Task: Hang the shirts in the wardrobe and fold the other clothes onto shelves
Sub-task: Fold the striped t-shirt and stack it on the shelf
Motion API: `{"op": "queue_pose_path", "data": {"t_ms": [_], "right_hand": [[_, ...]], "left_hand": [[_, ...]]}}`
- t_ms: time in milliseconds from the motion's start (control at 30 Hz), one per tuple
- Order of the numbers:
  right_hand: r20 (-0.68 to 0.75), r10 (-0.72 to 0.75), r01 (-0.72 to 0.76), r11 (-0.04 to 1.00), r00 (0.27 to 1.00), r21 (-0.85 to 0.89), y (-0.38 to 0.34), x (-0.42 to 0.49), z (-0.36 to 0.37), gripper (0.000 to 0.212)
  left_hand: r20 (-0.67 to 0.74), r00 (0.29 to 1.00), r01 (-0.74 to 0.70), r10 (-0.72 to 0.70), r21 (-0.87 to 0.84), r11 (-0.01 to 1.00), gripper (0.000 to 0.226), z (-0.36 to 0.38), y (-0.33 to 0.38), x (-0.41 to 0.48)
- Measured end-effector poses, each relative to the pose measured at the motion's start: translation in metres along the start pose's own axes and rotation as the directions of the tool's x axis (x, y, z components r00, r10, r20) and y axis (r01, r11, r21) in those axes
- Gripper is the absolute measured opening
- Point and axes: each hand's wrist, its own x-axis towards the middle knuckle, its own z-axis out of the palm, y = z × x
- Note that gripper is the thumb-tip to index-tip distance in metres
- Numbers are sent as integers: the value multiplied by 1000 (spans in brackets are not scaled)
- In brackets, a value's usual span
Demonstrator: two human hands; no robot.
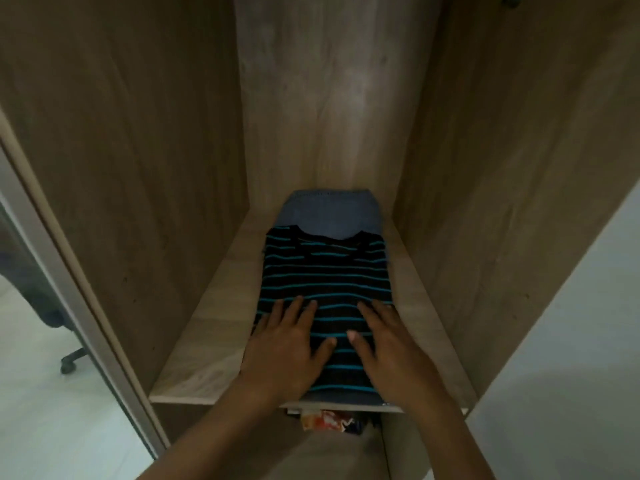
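two bare forearms reach in from the bottom edge toward a wooden shelf (194,344) inside the wardrobe (121,168). below the shelf's front lip, something orange and white (320,420) shows on a lower level, too dim to identify. left hand (287,344) lies palm down, fingers spread and flat, on the near left part of a folded black top with teal stripes (325,271); right hand (388,344) lies the same way on the near right part, thumb pointing inward near the left thumb. neither hand is clamped on the cloth, both simply press flat on it. the striped top sits on the shelf, right of centre, its neckline at the far end. under it and sticking out behind is a folded blue garment (330,216), which reaches close to the back panel. at far left, beyond the wardrobe's edge, a chair's wheeled base (71,360) stands on a pale floor.
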Motion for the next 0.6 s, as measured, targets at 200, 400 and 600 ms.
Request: {"op": "queue_pose_path", "data": {"t_ms": [200, 400, 600], "right_hand": [[-142, 53, -65, 994, 988, -84, 5, -23, 22, 80], [-116, 58, -70, 991, 992, -111, 0, -15, 23, 70], [-413, -59, 22, 995, 909, -94, 5, -28, 34, 57]], "left_hand": [[-28, 999, -16, 18, 70, 997, 84, 14, -12, 1], [-21, 999, -35, 37, 88, 996, 87, 13, -22, 12], [-291, 955, -30, 64, 119, 992, 80, 17, -13, -12]]}}
